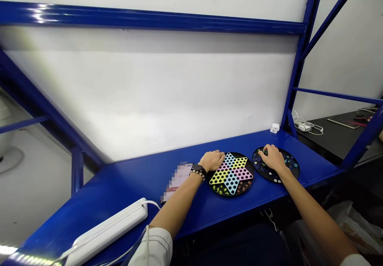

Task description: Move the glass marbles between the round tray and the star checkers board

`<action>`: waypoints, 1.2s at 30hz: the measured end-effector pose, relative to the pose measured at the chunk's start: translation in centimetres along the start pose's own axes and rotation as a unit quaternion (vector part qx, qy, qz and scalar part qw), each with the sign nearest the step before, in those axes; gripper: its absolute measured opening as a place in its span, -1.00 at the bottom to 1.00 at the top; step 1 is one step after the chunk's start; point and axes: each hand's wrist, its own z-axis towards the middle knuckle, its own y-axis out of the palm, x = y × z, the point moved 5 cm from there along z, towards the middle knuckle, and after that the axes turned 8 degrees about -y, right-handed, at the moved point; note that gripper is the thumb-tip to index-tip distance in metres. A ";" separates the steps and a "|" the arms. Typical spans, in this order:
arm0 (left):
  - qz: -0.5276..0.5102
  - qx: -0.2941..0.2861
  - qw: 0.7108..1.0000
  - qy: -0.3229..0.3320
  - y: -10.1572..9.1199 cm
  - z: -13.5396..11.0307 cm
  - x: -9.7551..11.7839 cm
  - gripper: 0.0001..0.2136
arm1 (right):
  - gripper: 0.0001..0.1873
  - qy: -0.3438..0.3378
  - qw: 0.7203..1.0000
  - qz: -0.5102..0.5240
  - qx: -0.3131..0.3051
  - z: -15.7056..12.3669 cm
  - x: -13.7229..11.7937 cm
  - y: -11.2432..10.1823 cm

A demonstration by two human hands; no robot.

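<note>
1. Resting palm down at the lower middle of the frame, your left hand [213, 160] lies with its fingers close together and curled over the left rim of the star board [231, 174]; I cannot tell whether it grips the rim.
2. Your right hand [273, 158] sits right of centre, fingers bent down into the round black tray [292, 167] among the marbles [270, 173]; I cannot tell whether it pinches one.
3. Board and tray lie side by side on the blue counter [134, 182], just apart.
4. A watch [197, 168] circles your left wrist, and a phone [179, 178] lies just left of it.
5. A white power strip [107, 230] lies at the lower left, and a white charger [274, 129] stands behind the tray.
</note>
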 end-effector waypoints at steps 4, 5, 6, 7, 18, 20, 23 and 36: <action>-0.005 0.001 1.000 0.002 -0.3 0.2 -0.3 -0.57 | -0.71 -0.002 1.000 0.006 0.004 0.1 0.2 0.1; -0.005 0.004 1.000 0.000 -0.4 0.2 -0.4 -0.56 | -0.72 -0.002 1.000 0.009 0.006 0.1 0.2 0.1; -0.008 0.008 1.000 -0.004 -0.5 0.3 -0.5 -0.56 | -0.72 -0.001 1.000 0.014 0.009 0.1 0.2 0.1; -0.011 0.013 1.000 -0.007 -0.6 0.3 -0.6 -0.55 | -0.73 0.000 1.000 0.020 0.013 0.1 0.2 0.0; -0.015 0.032 0.998 -0.043 -0.7 0.5 -1.4 -0.56 | -0.73 0.002 0.982 0.152 0.113 0.2 -0.3 -1.2; -0.019 0.041 0.998 -0.043 -0.8 0.5 -1.4 -0.55 | -0.71 -0.001 0.973 0.190 0.131 0.2 -0.4 -1.4; -0.056 0.075 0.994 -0.057 -1.1 0.3 -2.2 -0.52 | -0.67 -0.018 0.946 0.269 0.180 0.0 -0.8 -2.1; -0.207 0.182 0.957 0.090 -8.4 -2.2 9.7 -0.59 | -0.47 0.090 0.563 0.807 -0.154 -3.5 -14.1 2.6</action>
